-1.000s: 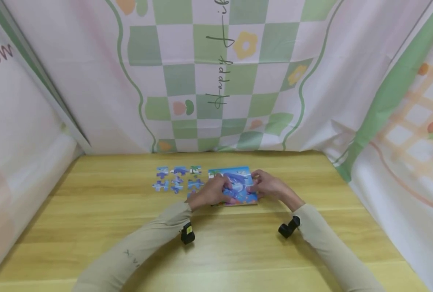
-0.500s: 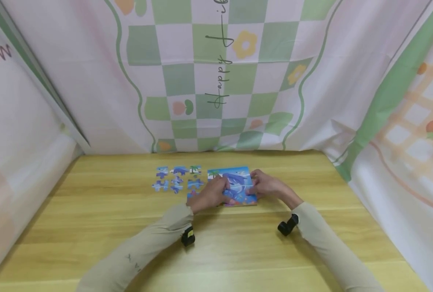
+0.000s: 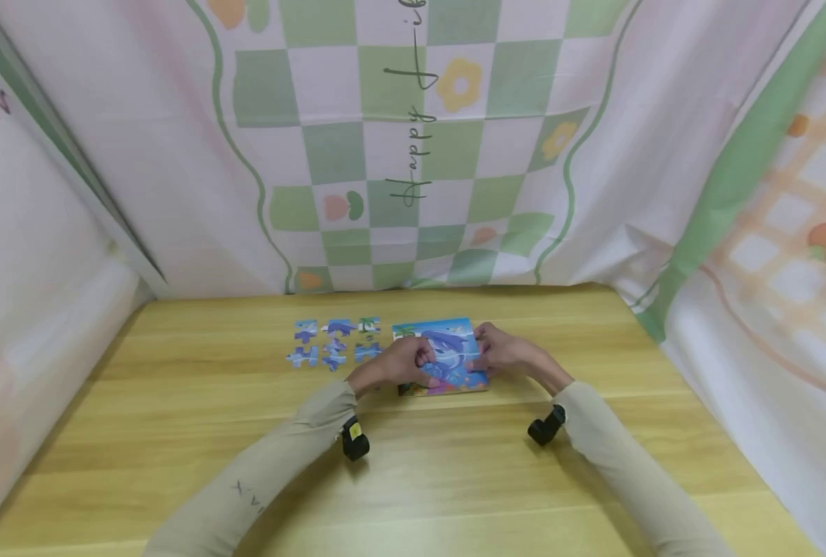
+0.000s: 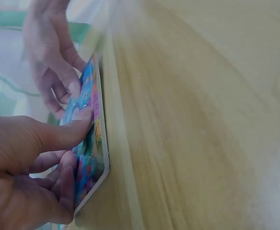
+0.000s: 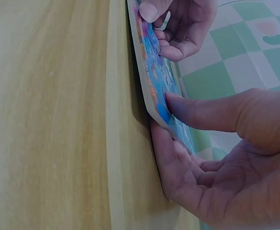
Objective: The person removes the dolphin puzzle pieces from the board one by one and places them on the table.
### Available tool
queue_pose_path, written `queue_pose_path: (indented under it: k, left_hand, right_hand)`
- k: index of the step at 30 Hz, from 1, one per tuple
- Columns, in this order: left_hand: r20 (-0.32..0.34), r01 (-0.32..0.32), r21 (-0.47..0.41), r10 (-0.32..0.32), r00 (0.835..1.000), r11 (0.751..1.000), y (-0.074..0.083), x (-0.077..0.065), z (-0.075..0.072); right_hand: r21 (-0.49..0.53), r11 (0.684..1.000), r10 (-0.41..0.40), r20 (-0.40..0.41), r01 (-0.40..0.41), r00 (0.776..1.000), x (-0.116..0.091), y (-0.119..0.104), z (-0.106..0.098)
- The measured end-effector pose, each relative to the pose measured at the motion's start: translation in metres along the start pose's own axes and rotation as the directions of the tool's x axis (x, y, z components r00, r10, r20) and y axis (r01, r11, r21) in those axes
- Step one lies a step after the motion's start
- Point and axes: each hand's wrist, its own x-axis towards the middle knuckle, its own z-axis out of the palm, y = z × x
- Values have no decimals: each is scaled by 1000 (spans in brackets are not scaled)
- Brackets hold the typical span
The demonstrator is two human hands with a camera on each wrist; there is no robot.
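Note:
A dolphin-picture jigsaw puzzle [image 3: 451, 326] sits on the table between both hands. My right hand [image 3: 509, 352] grips its right edge; in the right wrist view the thumb lies on the picture and the fingers reach under the raised corner of the board [image 5: 148, 91]. My left hand [image 3: 402, 362] is over the puzzle's left part, thumb tip and curled fingertips on the picture. Whether it pinches a piece there I cannot tell. Several loose puzzle pieces [image 3: 339, 327] lie to the left of the board, some partly behind the left hand.
The wooden table [image 3: 455, 480] ends at the back against a checked green-and-white curtain [image 3: 399, 193]. White cloth walls [image 3: 58, 232] close in both sides. A small black camera is strapped at each wrist.
The view has shifted slightly. My left hand has drawn back a little to the left over the puzzle, so more of its lower left corner shows. The right hand keeps its grip.

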Motion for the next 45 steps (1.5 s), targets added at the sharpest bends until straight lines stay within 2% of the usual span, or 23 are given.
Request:
queue_pose_path:
  k: [3, 6, 10, 12, 16, 22, 25, 27, 31, 39, 45]
  left_hand:
    - [10, 6, -4, -6, 1000, 1000, -1, 0, 1]
    - [-5, 1, 35, -1, 1000, 999, 0, -1, 3]
    - [-36, -33, 128, 38, 999, 991, 4, -2, 5]
    - [-51, -41, 143, 49, 997, 989, 4, -3, 6]
    - [-71, -39, 115, 48, 996, 993, 1, -4, 6]
    - [-106, -71, 21, 73, 992, 997, -3, -6, 6]
    - [-108, -73, -101, 62, 992, 992, -4, -6, 6]
    - [-103, -53, -194, 33, 994, 980, -3, -7, 6]
    - [-86, 1, -356, -34, 996, 935, -2, -10, 6]
    - [-59, 53, -458, -90, 994, 887, -5, -15, 2]
    - [-75, 52, -537, -109, 991, 842, -9, -21, -5]
  right_hand:
    - [-20, 1000, 0, -4, 0, 1000, -1, 0, 1]
    - [-12, 1000, 0, 6, 0, 1000, 0, 0, 1]
    - [-9, 1000, -2, 12, 2, 1000, 0, 1, -1]
    - [-20, 1000, -7, 15, 7, 1000, 1, 2, -2]
    - [-17, 1000, -9, 23, 10, 1000, 1, 1, -4]
    - [-20, 1000, 4, 39, -4, 999, -1, 0, -5]
    - [-26, 1000, 8, 34, -7, 999, -2, 0, -6]
    - [-26, 1000, 11, 28, -10, 1000, -3, 0, -5]
    - [-28, 1000, 8, 18, -7, 1000, -4, 1, -5]
    - [-47, 999, -13, 11, 14, 1000, -4, 3, -5]
    - [-51, 999, -16, -7, 16, 1000, -3, 1, -4]
